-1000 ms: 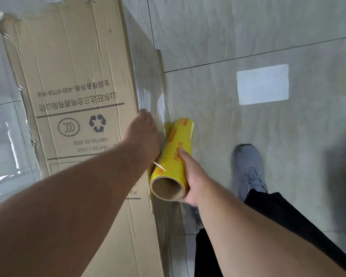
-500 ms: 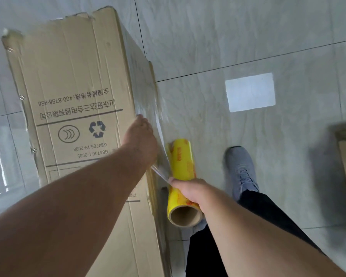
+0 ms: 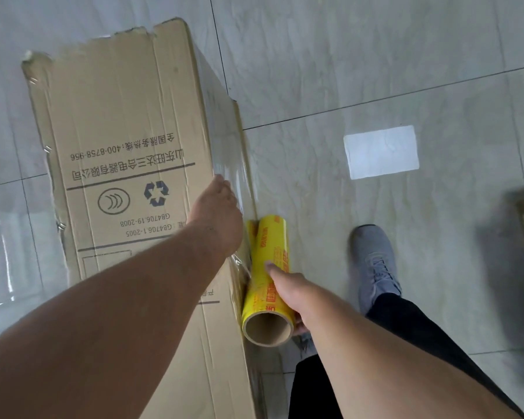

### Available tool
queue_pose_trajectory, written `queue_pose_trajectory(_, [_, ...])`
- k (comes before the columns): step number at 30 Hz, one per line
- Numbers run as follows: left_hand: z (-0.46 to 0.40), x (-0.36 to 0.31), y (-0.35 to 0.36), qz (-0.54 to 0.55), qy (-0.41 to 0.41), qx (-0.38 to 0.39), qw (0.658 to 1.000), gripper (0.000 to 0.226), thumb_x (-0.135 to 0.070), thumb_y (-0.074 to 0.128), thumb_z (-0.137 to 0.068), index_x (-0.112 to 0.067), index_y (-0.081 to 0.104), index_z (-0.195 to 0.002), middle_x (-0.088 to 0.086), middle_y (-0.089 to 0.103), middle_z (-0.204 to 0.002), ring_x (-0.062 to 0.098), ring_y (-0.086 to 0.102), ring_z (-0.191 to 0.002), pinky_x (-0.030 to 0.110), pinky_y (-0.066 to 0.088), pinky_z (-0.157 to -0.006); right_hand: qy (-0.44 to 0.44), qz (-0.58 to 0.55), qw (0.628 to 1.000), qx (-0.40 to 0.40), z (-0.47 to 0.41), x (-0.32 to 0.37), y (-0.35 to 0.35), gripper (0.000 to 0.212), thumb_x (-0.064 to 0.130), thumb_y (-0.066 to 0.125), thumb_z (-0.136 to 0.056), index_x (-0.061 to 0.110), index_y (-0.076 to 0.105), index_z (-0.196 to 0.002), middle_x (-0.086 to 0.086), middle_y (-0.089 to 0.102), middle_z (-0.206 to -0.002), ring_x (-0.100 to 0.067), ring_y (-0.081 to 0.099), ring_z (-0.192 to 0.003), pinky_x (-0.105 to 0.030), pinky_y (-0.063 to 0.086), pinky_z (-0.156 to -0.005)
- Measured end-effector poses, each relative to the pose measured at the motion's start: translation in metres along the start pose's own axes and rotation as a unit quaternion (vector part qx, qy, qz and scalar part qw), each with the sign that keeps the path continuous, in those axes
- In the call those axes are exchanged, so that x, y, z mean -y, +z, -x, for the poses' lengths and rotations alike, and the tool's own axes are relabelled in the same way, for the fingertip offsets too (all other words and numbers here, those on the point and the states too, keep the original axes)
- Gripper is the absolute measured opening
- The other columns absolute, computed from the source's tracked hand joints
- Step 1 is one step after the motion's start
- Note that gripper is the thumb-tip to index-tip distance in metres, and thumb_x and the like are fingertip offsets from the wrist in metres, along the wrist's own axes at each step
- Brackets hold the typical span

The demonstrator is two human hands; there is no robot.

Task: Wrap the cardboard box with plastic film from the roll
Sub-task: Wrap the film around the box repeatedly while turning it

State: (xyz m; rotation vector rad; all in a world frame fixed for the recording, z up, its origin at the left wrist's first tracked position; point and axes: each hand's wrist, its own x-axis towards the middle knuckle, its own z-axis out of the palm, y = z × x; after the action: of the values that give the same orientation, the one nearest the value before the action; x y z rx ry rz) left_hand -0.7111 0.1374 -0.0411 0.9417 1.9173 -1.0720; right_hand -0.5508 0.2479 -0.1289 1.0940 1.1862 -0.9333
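While our tall brown cardboard box (image 3: 127, 152) stands on the tiled floor (image 3: 360, 71), our left hand (image 3: 217, 219) still presses clear film flat against its edge; our right hand (image 3: 291, 293), gripping the yellow film roll (image 3: 265, 267), has swung it back beside the box, laying film on.

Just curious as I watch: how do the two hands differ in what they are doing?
The left hand lies with its fingers over the box's edge, pressing the film down; the right hand curls round the yellow roll. The left hand sits farther from the person, the right hand nearer. Both are bare and work beside the same box edge.
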Motion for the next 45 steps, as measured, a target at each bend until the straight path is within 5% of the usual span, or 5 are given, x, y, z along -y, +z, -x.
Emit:
queue_pose_trajectory(9, [0.002, 0.000, 0.004, 0.001, -0.001, -0.022, 1.000, 0.066, -0.050, 0.037, -0.102, -0.011, 0.040, -0.156, 0.018, 0.027, -0.166, 0.033, 0.017, -0.156, 0.054, 0.001, -0.126, -0.021, -0.326, 0.938, 0.119, 0.018, -0.028, -0.001, 0.064, 0.053, 0.084, -0.071, 0.019, 0.070, -0.124, -0.017, 0.080, -0.106, -0.039, 0.077, -0.098, -0.060, 0.057, -0.097])
queue_pose_trajectory(14, [0.007, -0.007, 0.001, 0.029, 0.029, -0.046, 0.998, 0.058, -0.040, 0.046, -0.101, -0.012, 0.047, -0.151, 0.018, 0.037, -0.161, 0.033, 0.030, -0.151, 0.053, 0.011, -0.125, -0.019, -0.330, 0.935, 0.132, 0.022, -0.032, -0.008, 0.065, 0.058, 0.082, -0.077, 0.016, 0.068, -0.124, -0.020, 0.079, -0.105, -0.039, 0.077, -0.099, -0.061, 0.056, -0.097])
queue_pose_trajectory(18, [0.022, -0.030, 0.007, 0.076, 0.101, -0.062, 0.990, 0.029, -0.025, 0.052, -0.097, -0.017, 0.067, -0.120, 0.005, 0.067, -0.124, 0.025, 0.060, -0.115, 0.043, 0.035, -0.104, -0.021, -0.271, 0.956, 0.109, 0.030, -0.024, -0.028, 0.071, 0.062, 0.084, -0.071, 0.015, 0.071, -0.122, -0.019, 0.080, -0.102, -0.038, 0.078, -0.096, -0.059, 0.057, -0.097])
queue_pose_trajectory(26, [0.018, -0.033, 0.011, 0.076, 0.096, -0.084, 0.989, 0.026, -0.033, 0.053, -0.100, -0.021, 0.069, -0.118, 0.002, 0.070, -0.117, 0.024, 0.061, -0.111, 0.043, 0.033, -0.101, -0.032, -0.163, 0.984, 0.061, 0.037, 0.014, -0.052, 0.065, 0.062, 0.078, -0.078, 0.013, 0.068, -0.119, -0.019, 0.080, -0.092, -0.037, 0.078, -0.090, -0.054, 0.059, -0.094])
queue_pose_trajectory(45, [0.015, -0.031, 0.017, 0.084, 0.080, -0.089, 0.989, 0.029, -0.029, 0.048, -0.101, -0.015, 0.070, -0.115, 0.004, 0.069, -0.114, 0.024, 0.059, -0.108, 0.042, 0.034, -0.105, 0.012, -0.334, 0.935, 0.116, 0.040, -0.015, -0.035, 0.066, 0.052, 0.085, -0.075, 0.013, 0.067, -0.125, -0.023, 0.078, -0.104, -0.042, 0.076, -0.098, -0.062, 0.056, -0.094])
